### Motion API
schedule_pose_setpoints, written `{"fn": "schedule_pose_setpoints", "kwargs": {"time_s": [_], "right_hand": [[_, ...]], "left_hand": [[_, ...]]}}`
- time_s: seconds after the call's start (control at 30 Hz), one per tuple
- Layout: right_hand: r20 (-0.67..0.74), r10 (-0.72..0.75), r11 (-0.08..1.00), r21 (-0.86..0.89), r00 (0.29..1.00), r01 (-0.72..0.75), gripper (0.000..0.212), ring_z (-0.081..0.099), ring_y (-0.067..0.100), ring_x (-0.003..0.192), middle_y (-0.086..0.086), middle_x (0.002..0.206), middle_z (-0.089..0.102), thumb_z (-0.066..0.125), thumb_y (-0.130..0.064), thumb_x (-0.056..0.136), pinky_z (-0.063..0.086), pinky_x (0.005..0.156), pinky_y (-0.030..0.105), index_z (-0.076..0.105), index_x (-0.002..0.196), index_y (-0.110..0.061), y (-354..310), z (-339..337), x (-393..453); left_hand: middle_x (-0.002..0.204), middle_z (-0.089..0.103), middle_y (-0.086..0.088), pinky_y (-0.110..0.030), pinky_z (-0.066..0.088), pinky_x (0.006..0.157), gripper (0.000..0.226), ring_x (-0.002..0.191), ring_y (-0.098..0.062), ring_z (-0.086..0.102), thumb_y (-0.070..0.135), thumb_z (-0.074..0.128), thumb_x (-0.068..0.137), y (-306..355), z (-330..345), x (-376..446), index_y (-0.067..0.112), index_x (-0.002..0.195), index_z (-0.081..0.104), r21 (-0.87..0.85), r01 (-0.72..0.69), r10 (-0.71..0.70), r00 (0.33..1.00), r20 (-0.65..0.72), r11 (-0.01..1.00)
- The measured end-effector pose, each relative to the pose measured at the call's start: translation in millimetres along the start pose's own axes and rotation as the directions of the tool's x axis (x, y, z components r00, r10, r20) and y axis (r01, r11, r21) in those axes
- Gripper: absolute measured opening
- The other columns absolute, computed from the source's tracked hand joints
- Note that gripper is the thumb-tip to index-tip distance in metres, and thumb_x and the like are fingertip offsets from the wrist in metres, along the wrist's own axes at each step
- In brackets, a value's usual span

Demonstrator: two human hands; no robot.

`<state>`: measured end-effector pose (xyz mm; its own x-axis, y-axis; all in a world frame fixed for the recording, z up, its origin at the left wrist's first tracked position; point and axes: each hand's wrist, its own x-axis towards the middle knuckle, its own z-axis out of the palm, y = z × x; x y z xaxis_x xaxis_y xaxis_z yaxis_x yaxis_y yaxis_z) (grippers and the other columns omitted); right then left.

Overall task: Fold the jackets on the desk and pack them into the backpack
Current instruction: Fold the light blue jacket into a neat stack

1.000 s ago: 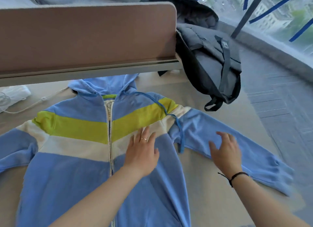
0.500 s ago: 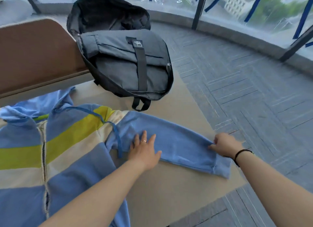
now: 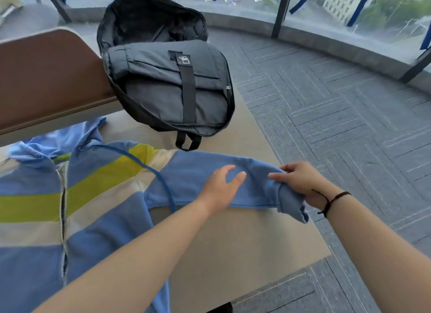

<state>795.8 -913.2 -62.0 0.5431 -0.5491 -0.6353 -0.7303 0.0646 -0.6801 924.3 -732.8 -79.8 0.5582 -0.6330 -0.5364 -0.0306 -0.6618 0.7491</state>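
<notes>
A blue hooded jacket (image 3: 100, 231) with lime and cream stripes lies flat, zip up, on the beige desk (image 3: 245, 247). Its right sleeve (image 3: 193, 172) stretches toward the desk's right edge. My right hand (image 3: 300, 182) grips that sleeve near the cuff and holds the end lifted, so the cuff hangs down. My left hand (image 3: 221, 189) rests flat with fingers apart on the middle of the sleeve. A dark grey backpack (image 3: 172, 86) stands open at the back of the desk, beyond the sleeve.
A brown desk divider (image 3: 46, 79) runs along the back left. The desk's right edge drops to grey carpet (image 3: 338, 116). Windows with dark frames curve behind the backpack.
My view turned right. My left hand went from the jacket's chest out onto the sleeve. My right hand slid to the cuff, closed on it and lifted it inward.
</notes>
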Motion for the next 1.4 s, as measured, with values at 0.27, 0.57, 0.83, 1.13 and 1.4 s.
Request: {"fn": "schedule_pose_setpoints", "kwargs": {"time_s": [0.27,0.57,0.83,1.13,1.4], "right_hand": [[0.291,-0.006,0.905,0.408,0.957,-0.119,0.012,0.073,0.018,0.07,0.01,0.084,0.075,0.063,-0.007,0.095,0.057,0.056,0.027,0.074,0.09,-0.01,-51.5,114.0,-18.9],[0.143,-0.261,0.961,0.136,0.955,0.242,0.038,0.056,0.009,0.119,-0.008,0.128,0.064,0.064,-0.033,0.097,0.043,0.098,0.022,0.063,0.131,-0.018,-101.0,214.4,-20.2],[0.356,-0.444,0.669,-0.478,0.822,0.569,0.06,-0.005,0.019,0.155,-0.006,0.168,0.008,0.041,-0.058,0.1,-0.003,0.123,0.049,0.027,0.155,-0.04,-123.8,340.7,-42.5],[0.321,-0.421,0.386,-0.783,0.848,0.488,0.073,-0.014,0.025,0.154,-0.001,0.168,-0.011,0.039,-0.059,0.099,-0.01,0.122,0.054,0.005,0.159,-0.037,-98.2,450.6,-56.4],[0.203,-0.35,0.333,-0.886,0.915,0.324,0.079,-0.006,0.02,0.155,-0.002,0.168,-0.007,0.035,-0.065,0.096,-0.007,0.123,0.051,-0.007,0.158,-0.039,-68.8,456.5,-46.7]], "left_hand": [[0.143,0.044,0.026,-0.017,0.041,0.105,0.105,0.13,0.012,0.042,0.032,0.094,0.064,-17.7,-24.6,-42.7,0.041,0.149,0.033,-0.162,-0.176,0.171,0.984,-0.045,0.971],[0.115,0.065,0.009,-0.003,0.041,0.083,0.037,0.113,-0.01,0.06,0.003,0.06,0.093,-79.7,-146.6,-54.7,0.016,0.127,0.062,-0.071,-0.09,0.042,0.864,-0.502,0.993],[0.107,0.066,0.001,-0.005,0.039,0.069,0.014,0.1,-0.016,0.06,0.01,0.059,0.098,-174.7,-313.3,-135.5,0.015,0.109,0.066,-0.209,-0.061,-0.144,0.539,-0.83,0.976],[0.126,0.058,-0.023,-0.047,0.044,0.098,0.053,0.116,-0.039,0.056,0.015,0.068,0.092,-366.0,-409.2,-196.5,0.004,0.139,0.047,-0.271,0.297,-0.386,0.455,-0.802,0.915],[0.165,0.011,-0.02,-0.049,-0.013,0.119,0.067,0.151,-0.041,0.009,0.04,0.067,0.088,-397.9,-364.5,-166.8,0.017,0.148,0.046,0.485,0.435,-0.001,0.745,-0.667,0.759]]}}
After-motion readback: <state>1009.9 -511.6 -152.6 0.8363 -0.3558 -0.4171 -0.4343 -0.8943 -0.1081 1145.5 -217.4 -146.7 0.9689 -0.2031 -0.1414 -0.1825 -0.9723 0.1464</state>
